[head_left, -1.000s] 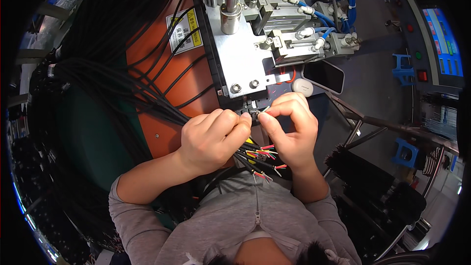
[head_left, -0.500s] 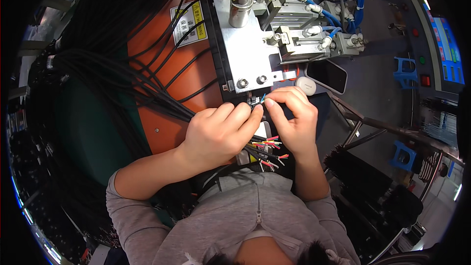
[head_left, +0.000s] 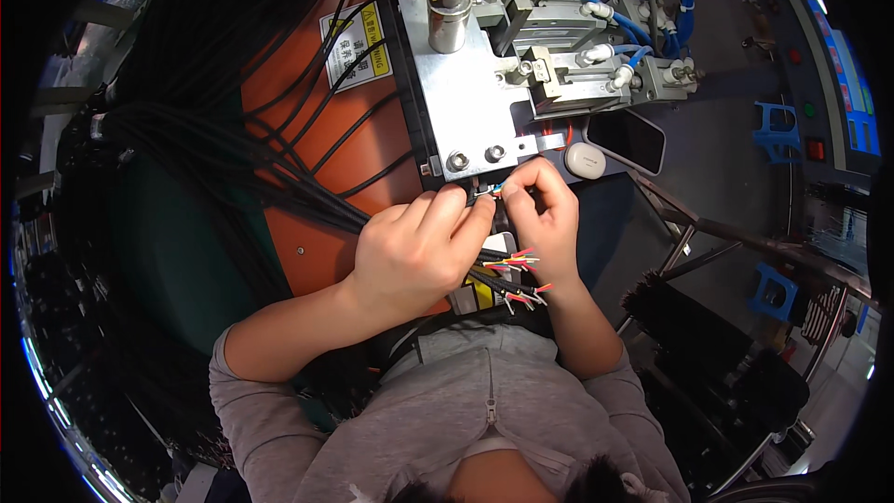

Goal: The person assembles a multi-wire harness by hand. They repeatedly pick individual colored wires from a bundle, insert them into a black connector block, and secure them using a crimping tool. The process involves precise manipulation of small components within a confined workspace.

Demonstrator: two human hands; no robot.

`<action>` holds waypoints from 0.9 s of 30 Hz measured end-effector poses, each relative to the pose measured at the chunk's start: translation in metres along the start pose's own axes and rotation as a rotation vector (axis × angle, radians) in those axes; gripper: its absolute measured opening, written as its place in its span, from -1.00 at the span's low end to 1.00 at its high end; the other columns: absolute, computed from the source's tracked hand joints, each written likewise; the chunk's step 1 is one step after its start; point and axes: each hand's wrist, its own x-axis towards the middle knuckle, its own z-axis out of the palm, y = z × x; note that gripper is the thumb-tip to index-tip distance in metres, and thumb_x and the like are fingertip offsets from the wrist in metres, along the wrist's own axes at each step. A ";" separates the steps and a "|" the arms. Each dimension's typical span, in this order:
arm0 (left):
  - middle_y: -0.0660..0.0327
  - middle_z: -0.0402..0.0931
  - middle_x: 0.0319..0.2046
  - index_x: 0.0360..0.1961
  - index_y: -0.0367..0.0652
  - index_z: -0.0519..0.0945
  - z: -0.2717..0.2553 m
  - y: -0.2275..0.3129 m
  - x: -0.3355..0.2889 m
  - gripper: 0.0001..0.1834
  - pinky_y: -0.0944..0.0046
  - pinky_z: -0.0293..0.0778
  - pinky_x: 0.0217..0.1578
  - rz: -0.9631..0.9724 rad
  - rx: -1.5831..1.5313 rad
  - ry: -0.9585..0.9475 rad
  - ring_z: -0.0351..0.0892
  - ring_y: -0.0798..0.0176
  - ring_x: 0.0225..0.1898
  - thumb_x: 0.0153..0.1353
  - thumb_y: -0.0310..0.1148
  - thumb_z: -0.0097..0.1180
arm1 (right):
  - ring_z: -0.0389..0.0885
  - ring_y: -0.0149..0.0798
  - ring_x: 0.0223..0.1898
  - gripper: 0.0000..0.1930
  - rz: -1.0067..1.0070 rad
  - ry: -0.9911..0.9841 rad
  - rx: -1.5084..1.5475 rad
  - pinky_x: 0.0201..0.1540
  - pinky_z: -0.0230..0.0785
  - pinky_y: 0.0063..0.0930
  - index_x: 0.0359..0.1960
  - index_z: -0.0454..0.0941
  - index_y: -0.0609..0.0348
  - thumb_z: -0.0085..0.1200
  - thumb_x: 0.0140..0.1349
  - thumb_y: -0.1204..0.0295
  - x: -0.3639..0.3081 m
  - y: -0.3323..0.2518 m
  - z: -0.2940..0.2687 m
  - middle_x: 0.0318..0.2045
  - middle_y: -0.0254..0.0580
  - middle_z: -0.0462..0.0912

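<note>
At the front edge of the metal machine plate [head_left: 466, 93], both my hands are closed in a pinch. My left hand [head_left: 410, 240] grips what looks like a black cable, mostly hidden by the fingers. Thin coloured wires [head_left: 496, 190], blue and orange among them, stick out between the two hands. With thumb and index finger, my right hand [head_left: 548, 224] pinches the tips of these wires, its other fingers curled in. Below the hands hang several black cables with stripped red, yellow and white wire ends [head_left: 517, 263].
Long black cables [head_left: 205, 130] run in from the left over an orange surface [head_left: 317, 224]. Pneumatic cylinders [head_left: 587, 79] with blue hoses stand behind the plate. To the right lie a phone [head_left: 629, 142] and a white round case [head_left: 585, 160]. Blue stools [head_left: 775, 135] stand further right.
My right hand has shifted a little left, its fingers more curled, and orange now shows beside the blue wire. My left hand stays almost in place.
</note>
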 end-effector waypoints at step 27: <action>0.22 0.50 -0.29 -0.15 -0.16 0.67 -0.012 -0.009 0.006 -0.63 0.34 0.38 -0.50 0.248 -0.189 0.268 0.46 0.29 -0.47 -0.05 -0.34 0.32 | 0.48 -0.29 -0.40 -0.78 -0.362 -0.091 0.333 -0.27 0.29 -0.43 -0.47 0.52 0.20 0.19 -0.21 0.72 -0.002 -0.018 -0.019 -0.48 -0.23 0.58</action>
